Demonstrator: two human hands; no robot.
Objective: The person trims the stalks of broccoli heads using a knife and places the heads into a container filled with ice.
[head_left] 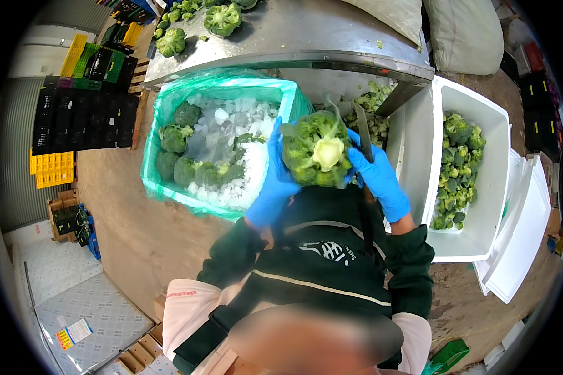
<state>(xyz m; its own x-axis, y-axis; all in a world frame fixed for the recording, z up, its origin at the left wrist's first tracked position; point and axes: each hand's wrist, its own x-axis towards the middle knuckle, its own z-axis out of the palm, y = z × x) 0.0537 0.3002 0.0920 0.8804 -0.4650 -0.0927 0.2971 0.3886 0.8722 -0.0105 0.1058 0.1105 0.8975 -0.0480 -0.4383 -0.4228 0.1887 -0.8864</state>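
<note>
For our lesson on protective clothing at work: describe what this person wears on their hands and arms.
Both the left hand and the right hand wear thin, bright blue disposable gloves reaching to the wrists. The forearms are covered by dark green long sleeves with gathered cuffs. Pale pink fabric shows at the upper arms. No markings show on the gloves.

Both arms were raised before the chest, blue-gloved left hand (275,181) cupped in a closed grip, right hand (375,178) clenched.
</note>
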